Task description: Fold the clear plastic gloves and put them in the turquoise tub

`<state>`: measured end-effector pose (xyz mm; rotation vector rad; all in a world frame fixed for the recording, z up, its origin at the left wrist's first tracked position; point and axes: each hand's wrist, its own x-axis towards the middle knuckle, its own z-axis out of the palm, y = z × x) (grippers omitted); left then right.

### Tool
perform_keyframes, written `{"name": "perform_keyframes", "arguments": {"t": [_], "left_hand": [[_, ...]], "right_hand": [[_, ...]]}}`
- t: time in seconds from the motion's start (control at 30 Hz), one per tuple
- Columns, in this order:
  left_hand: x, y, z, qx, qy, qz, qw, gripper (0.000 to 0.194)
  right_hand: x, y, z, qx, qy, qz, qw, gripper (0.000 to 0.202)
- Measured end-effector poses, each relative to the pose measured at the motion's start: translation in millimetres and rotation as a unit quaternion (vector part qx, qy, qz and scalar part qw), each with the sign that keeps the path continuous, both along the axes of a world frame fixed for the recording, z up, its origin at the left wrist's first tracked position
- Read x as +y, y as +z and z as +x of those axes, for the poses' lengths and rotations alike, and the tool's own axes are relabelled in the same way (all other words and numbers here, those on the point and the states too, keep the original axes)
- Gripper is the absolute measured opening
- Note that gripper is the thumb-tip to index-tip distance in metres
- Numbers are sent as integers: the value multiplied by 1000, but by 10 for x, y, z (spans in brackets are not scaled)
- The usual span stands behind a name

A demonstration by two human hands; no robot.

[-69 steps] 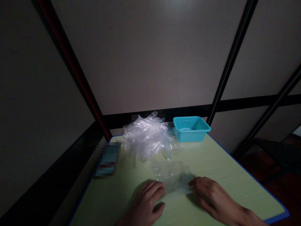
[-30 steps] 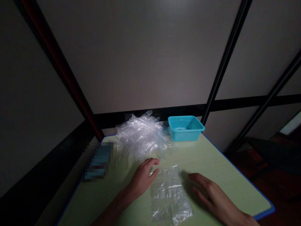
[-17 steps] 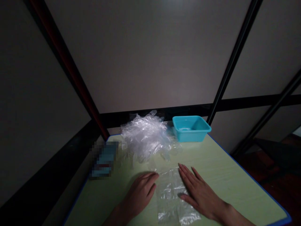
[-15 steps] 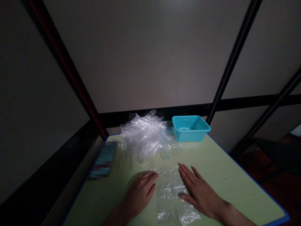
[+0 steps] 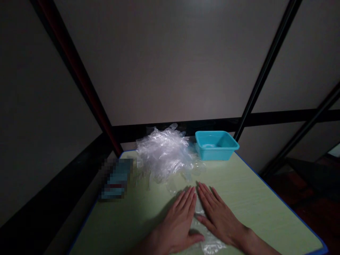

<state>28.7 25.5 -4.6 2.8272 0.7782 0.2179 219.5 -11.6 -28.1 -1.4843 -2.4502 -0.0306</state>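
Under my two hands lies a thin, clear, crinkled piece of plastic (image 5: 211,245), which looks like a disposable glove laid flat on the table. My left hand (image 5: 180,221) rests palm down on its left part, fingers straight and thumb out to the right. On the right part, my right hand (image 5: 221,216) also presses flat with outstretched fingers. Both sets of fingertips point away from me and nearly meet. Much of the plastic is hidden by the hands. Beyond them sits a heap of clear disposable plastic gloves (image 5: 164,152), some finger shapes showing at its edges.
A turquoise plastic basin (image 5: 216,153) stands at the back right, beside the heap. At the left edge lies a blurred-out bluish object (image 5: 117,179). The pale green table (image 5: 255,198) has a blue rim and meets a panelled wall (image 5: 172,71) at the back.
My left hand has moved right from the plastic's left edge and flattened on top of it, its curled fingers now straight. My right hand has barely shifted. Less of the plastic shows.
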Motion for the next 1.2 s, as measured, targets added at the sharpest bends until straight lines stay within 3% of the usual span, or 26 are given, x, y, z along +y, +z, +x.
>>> {"name": "perform_keyframes", "arguments": {"t": [0.2,0.43,0.6,0.7,0.77,0.93,1.07,1.2], "left_hand": [[33,-47,-35,52,9,-42,998,91],[75,-38,-123,0,1,-60,998,89],[82,69,-337,-113,21,-112,987,61],[76,59,-439,-179,45,-128,975,41],[70,14,-466,-210,60,-132,967,31],[53,-86,-466,-227,80,-155,958,24],[56,-98,-476,-218,92,-188,953,23],[84,-95,-468,-221,103,-209,947,22]], "right_hand": [[-5,-17,5,-9,1,13,1000,70],[20,-25,17,31,8,-25,999,72],[-106,258,250,163,20,-87,983,51],[-251,458,381,134,89,-100,982,26],[-340,518,402,89,118,-87,985,20],[-468,384,348,3,133,-35,990,25],[-503,259,360,0,131,-19,991,25],[-514,252,355,-5,137,-12,990,30]]}}
